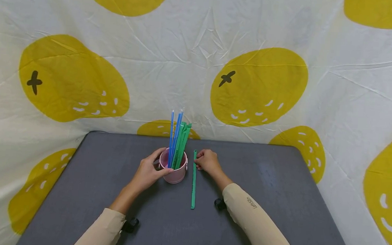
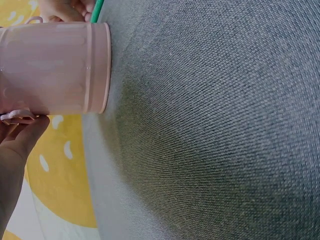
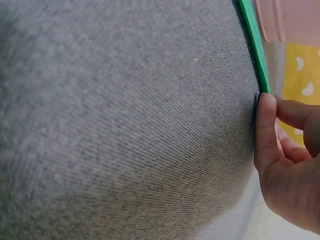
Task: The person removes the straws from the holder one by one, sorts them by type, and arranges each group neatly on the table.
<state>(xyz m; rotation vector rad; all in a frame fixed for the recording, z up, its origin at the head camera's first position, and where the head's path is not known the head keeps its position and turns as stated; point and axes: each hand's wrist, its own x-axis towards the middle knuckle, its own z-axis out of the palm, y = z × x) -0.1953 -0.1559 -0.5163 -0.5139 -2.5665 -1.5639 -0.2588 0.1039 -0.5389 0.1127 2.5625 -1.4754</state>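
A green strip [image 1: 194, 182] lies flat on the grey bench [image 1: 278, 202]. At its far end the right hand [image 1: 207, 161] pinches it. Just left, the left hand [image 1: 149, 172] grips the pink cup [image 1: 174, 171], upright, holding blue and green sticks [image 1: 178, 144].

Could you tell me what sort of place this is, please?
Probably a staged recording corner, not a lived-in room: a grey table enclosed by a creased lemon-print cloth backdrop, bearing only a pink cup of sticks.

R hand [image 3: 287, 165] at frame's right, fingers [image 3: 266, 125] curled, thumb tip touching end of green strip [image 3: 254, 45] lying flat on grey table [image 3: 125, 125]; pink cup [image 3: 292, 20] just beside strip.
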